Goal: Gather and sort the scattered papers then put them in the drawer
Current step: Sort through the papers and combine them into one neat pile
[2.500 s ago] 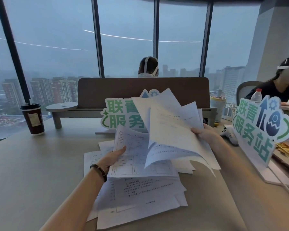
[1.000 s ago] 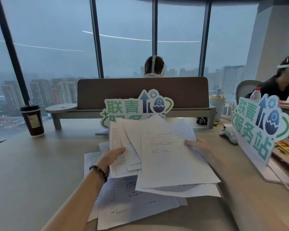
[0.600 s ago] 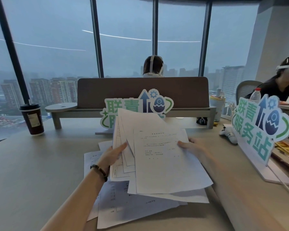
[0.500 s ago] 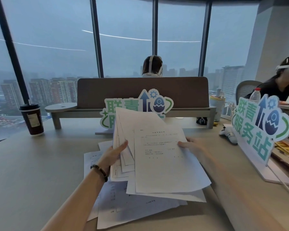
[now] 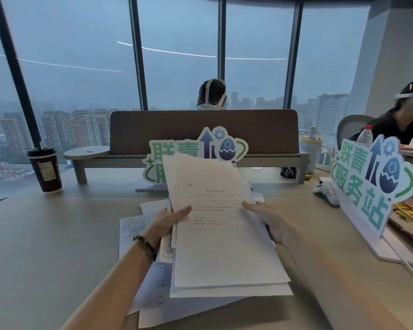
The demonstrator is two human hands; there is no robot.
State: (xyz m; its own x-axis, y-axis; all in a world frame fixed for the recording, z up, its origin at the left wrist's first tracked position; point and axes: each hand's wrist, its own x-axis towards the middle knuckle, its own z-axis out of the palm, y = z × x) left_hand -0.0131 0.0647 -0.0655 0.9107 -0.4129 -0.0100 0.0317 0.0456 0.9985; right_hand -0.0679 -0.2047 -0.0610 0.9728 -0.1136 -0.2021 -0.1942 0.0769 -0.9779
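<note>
Nearest: loose sheets (image 5: 153,296) lie flat on the desk (image 5: 45,246), fanned out, their near corners close to the desk's near edge. More sheets poke out to the left of the wrist and beyond it.

Above them, a stack of papers (image 5: 224,246) is held raised and tilted up toward the camera, top sheet printed. Its edges are roughly squared; the lower sheets stick out a little at the bottom and right.

Left hand (image 5: 165,222) grips the stack's left edge, thumb curled over the top sheet, fingers hidden behind. A dark bead bracelet (image 5: 144,244) sits on that wrist. Right hand (image 5: 265,220) grips the right edge, thumb on top, fingers hidden under the paper.

Bare desk surface extends wide to the left of the papers and in a narrower band to the right.

Right side: a standing sign (image 5: 372,182) on a white base, with a white game controller (image 5: 327,191) just left of it.

Far: a second sign (image 5: 200,151), partly hidden by the stack, stands in front of a raised shelf (image 5: 93,156) with a brown divider panel (image 5: 200,129). Far left, a dark coffee cup (image 5: 45,170) stands near the window. No drawer is in view.
</note>
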